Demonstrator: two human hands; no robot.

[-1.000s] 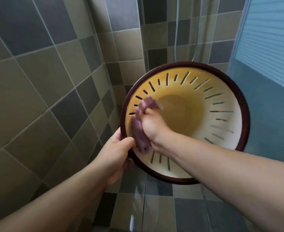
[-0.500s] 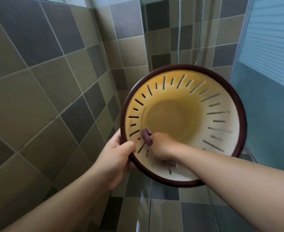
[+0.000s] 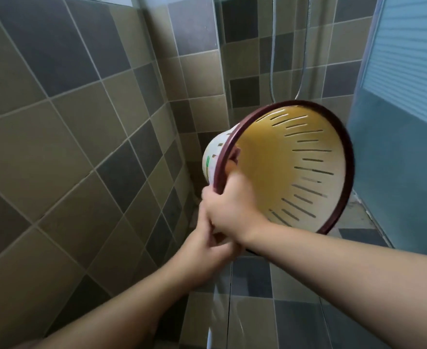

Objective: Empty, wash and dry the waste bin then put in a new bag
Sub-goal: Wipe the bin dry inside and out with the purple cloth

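A: Where's the waste bin right now?

B: Centre right of the frame, held up in the air and tipped on its side, mouth facing the camera and turned a little right. Dark red rim, yellowish slotted inside, white outer wall showing at its left.

A: And the hands?

B: The right hand is curled over the lower left of the rim, gripping it. The left hand sits just below and behind it, fingers bent, touching the right hand; blur and overlap mean I cannot tell what it holds, if anything. A bit of purplish cloth peeks over the rim just above the right hand.

A: How much room around the bin?

B: Tight on the left: the tiled wall runs close by the bin's base, toward the corner at upper centre. On the right, the blue door panel stands near the rim. Two hose lines hang down the back wall right above the top edge.

A: Below?

B: Open air over the wet-looking tiled floor at bottom centre.
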